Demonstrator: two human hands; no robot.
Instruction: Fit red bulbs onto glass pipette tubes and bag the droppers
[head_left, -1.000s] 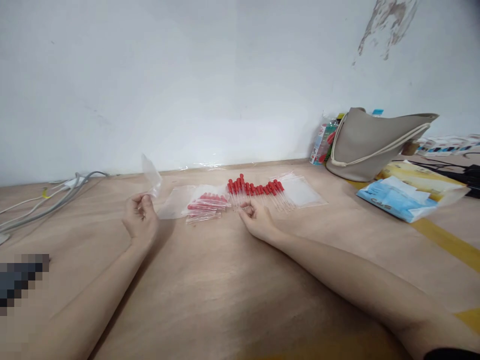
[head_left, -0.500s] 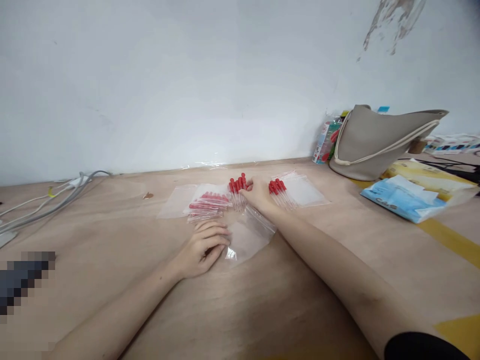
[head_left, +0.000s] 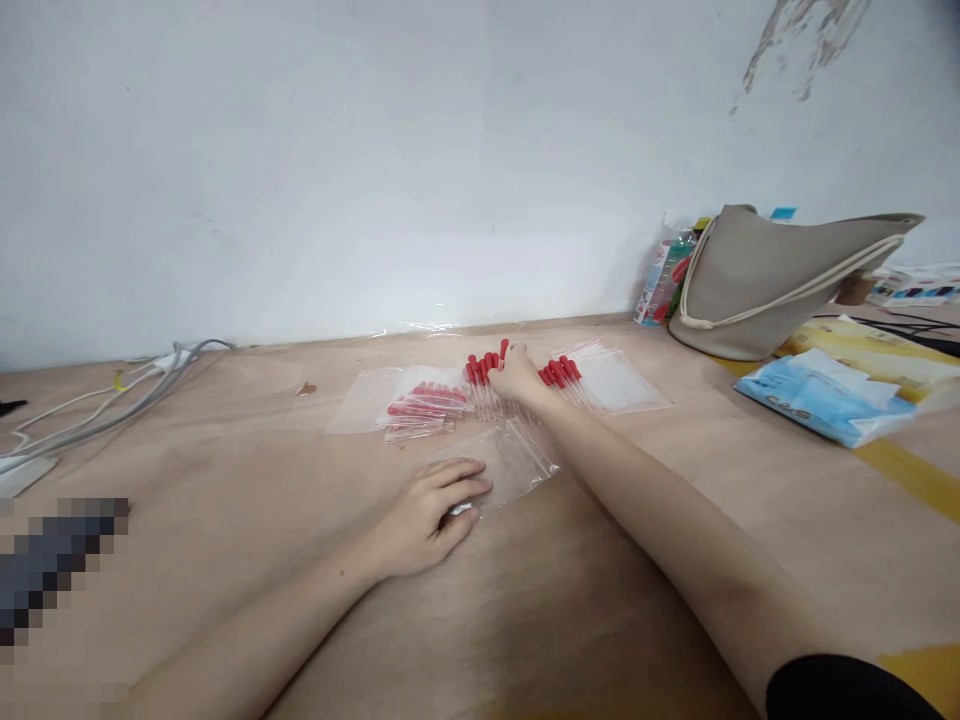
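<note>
My right hand (head_left: 517,375) reaches to a row of droppers (head_left: 480,375) with red bulbs and thin clear tubes. Its fingers are closed on one dropper (head_left: 504,352), whose red bulb sticks up above the others. Several more droppers (head_left: 562,375) lie just right of that hand. With fingers spread and nearly flat, my left hand (head_left: 439,510) rests at the near left edge of a clear zip bag (head_left: 514,470). Farther left, a pile of filled bags (head_left: 427,410) shows red bulbs through the plastic.
Flat clear bags lie at the left (head_left: 360,400) and right (head_left: 626,380) of the droppers. A blue tissue pack (head_left: 817,400), a grey bag (head_left: 772,280) and a bottle (head_left: 664,275) stand at the right. Cables (head_left: 142,395) run along the left.
My right hand has lifted one dropper's bulb slightly above the row. My left hand has shifted right, over more of the clear bag, with its fingers more spread. The view has shifted slightly.
</note>
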